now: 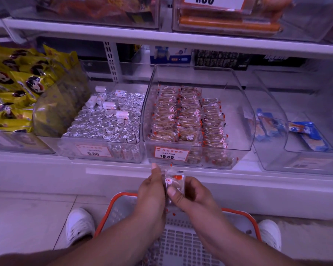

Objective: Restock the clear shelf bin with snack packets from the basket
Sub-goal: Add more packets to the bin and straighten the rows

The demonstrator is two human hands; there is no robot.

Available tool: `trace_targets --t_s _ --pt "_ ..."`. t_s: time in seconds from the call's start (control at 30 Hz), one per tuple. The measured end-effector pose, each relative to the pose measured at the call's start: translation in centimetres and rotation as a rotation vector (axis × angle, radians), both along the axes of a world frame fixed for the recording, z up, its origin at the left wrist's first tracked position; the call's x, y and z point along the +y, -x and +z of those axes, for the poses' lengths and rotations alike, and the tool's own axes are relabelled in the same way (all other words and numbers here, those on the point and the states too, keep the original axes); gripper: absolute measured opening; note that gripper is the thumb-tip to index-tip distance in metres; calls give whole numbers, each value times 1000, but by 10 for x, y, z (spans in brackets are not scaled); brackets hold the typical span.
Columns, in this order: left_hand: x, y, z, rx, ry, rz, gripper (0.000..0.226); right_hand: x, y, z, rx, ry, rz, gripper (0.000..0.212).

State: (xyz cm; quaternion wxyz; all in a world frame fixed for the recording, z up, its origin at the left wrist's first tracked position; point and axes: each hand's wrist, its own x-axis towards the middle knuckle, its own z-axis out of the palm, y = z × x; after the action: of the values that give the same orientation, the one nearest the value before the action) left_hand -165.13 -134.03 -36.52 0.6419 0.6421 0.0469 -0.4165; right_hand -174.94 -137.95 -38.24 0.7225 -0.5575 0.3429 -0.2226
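Left hand [152, 191]: positioned at lower centre of the frame, fingers curled round the left edge of the held packets, one fingertip raised toward the bin front.
Right hand [192, 196]: positioned just right of the left hand, thumb pressed on the front of the held packets, remaining fingers wrapped behind them.
Held packets [174, 182]: small clear-wrapped snack packets with red and white marks, gripped between both hands, held upright just below the bin's front wall; exact count not discernible.
Basket [183, 244]: pale mesh body with orange rim, located on the floor directly beneath the hands, at bottom centre of the frame; a few small red-marked items visible inside near the wrists.
Clear shelf bin [244, 114]: located at centre of the frame on the lower shelf, immediately above the hands; right-hand portion of its floor left bare.
Stocked packets [183, 116]: arranged in three front-to-back rows against the left side of the bin.
Price label [170, 153]: orange-edged, fixed to the bin front at left, marked 10.80.
Foil bin [108, 120]: adjacent on the left, filled with silver-wrapped pieces and a few white rolls on top.
Yellow bags [17, 87]: stacked at upper left of the frame.
Right-side bin [296, 129]: adjacent on the right, containing a few blue packets.
Shoes [80, 223]: white, placed on either side of the basket.
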Motion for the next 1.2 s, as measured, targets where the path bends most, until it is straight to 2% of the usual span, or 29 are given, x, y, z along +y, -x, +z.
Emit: trace_targets --t_s 0.1,0.23,0.37,0.47,0.57,0.7,0.73,0.77,0.8,0.87,0.93,1.0,1.03,1.1,1.2 --pt "2 -2 7 147 77 -8 70 7 1 1 34 10 66 33" --pt "-2 -5 13 115 110 -101 68 11 1 11 43 78 123 69" --pt "-8 -6 22 28 125 -235 70 -2 3 23 -32 88 159 46" --pt "-11 -5 25 -37 148 -278 70 -4 8 33 -63 122 310 57" --pt "-6 -5 31 -118 215 -336 74 -5 13 43 -58 195 357 56" --pt "-7 -12 59 -238 257 -683 79 -16 24 74 -110 277 232 35" --pt "-10 -20 67 -314 278 -729 78 -24 29 85 -163 231 206 31" --pt "-16 -31 76 -452 309 -739 66 -33 34 94 -225 166 176 30" --pt "-23 -44 85 -663 320 -710 47 -44 41 102 -269 102 135 31" --pt "-45 -68 104 -1155 198 -681 18 -68 55 113 -256 29 59 28" --pt "-73 -82 113 -1450 39 -967 9 -90 64 121 -141 62 33 32" --pt "-99 -85 105 -1567 -136 -1324 11 -109 66 127 -17 169 93 28" --pt "-109 -84 99 -1619 -215 -1429 12 -116 65 131 50 252 155 25" --pt "-126 -87 88 -1684 -287 -1498 17 -132 59 142 230 456 261 42" --pt "-139 -91 81 -1793 -294 -1509 35 -152 35 160 445 706 411 69"
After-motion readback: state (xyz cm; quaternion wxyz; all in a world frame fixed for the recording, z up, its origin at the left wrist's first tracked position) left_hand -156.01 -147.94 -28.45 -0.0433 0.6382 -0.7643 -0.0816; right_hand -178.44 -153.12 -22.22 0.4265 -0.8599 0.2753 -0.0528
